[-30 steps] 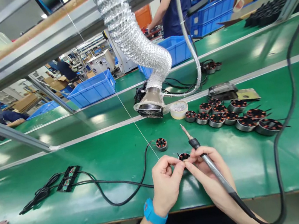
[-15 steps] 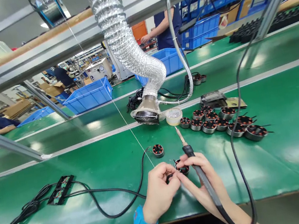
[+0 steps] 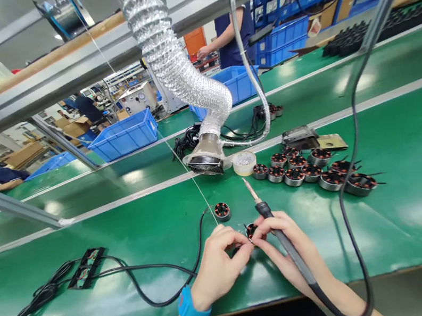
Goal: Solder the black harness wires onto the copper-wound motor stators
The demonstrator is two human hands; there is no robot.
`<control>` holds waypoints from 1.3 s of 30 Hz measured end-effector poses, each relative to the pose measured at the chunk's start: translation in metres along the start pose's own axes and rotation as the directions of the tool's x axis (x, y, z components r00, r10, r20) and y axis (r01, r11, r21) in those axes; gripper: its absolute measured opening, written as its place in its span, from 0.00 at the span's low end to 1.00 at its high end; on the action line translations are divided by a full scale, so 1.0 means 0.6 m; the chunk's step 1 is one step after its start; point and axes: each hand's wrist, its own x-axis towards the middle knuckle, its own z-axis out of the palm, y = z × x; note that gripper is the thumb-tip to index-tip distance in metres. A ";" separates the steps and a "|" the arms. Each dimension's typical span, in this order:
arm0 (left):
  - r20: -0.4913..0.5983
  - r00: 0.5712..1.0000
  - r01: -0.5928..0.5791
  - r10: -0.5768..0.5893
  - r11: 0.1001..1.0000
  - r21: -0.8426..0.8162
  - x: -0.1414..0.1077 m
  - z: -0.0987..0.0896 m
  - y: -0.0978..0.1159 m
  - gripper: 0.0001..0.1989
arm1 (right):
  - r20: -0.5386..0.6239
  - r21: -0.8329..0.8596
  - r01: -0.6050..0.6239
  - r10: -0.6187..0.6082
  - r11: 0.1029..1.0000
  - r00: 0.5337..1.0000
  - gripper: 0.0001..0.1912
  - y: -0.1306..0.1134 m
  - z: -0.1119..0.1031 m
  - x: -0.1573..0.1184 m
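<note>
My left hand (image 3: 220,258), with a blue band at the wrist, pinches something too small to make out, near a black cable end. My right hand (image 3: 290,247) holds a soldering iron (image 3: 285,242) against the palm, its tip pointing up and away, while thumb and fingertips pinch close to my left fingertips. Just beyond the fingertips sits a motor stator (image 3: 252,230), partly hidden by my right hand. Another stator (image 3: 222,211) stands behind it, with thin leads beside a black cable (image 3: 148,267). A thin solder wire (image 3: 201,192) runs down to my left hand.
An extractor hood (image 3: 205,160) hangs on a foil duct. Right of it are a tape roll (image 3: 244,163) and several stators (image 3: 294,177). A black frame with boards (image 3: 87,269) lies left. The iron's cord (image 3: 347,221) loops at right. Blue bins (image 3: 126,135) and people are beyond.
My left hand has shifted slightly left and its wrist has lowered. The iron's tip has moved a little left, and its cord has swung right. Both hands still pinch close together.
</note>
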 end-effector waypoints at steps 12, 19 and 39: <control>-0.048 0.992 0.105 -0.118 0.972 -0.208 0.030 -0.003 -0.019 0.10 | -0.019 -0.116 0.122 -0.125 0.986 0.992 0.13 0.023 0.014 0.014; -0.038 0.984 0.159 -0.172 0.960 -0.230 0.056 -0.013 -0.047 0.09 | -0.198 0.052 -0.132 0.140 0.990 0.970 0.14 0.043 0.005 0.009; 0.003 0.981 0.186 -0.191 0.952 -0.244 0.058 -0.009 -0.055 0.07 | -0.233 0.095 -0.111 0.130 0.989 0.964 0.10 0.054 -0.003 -0.025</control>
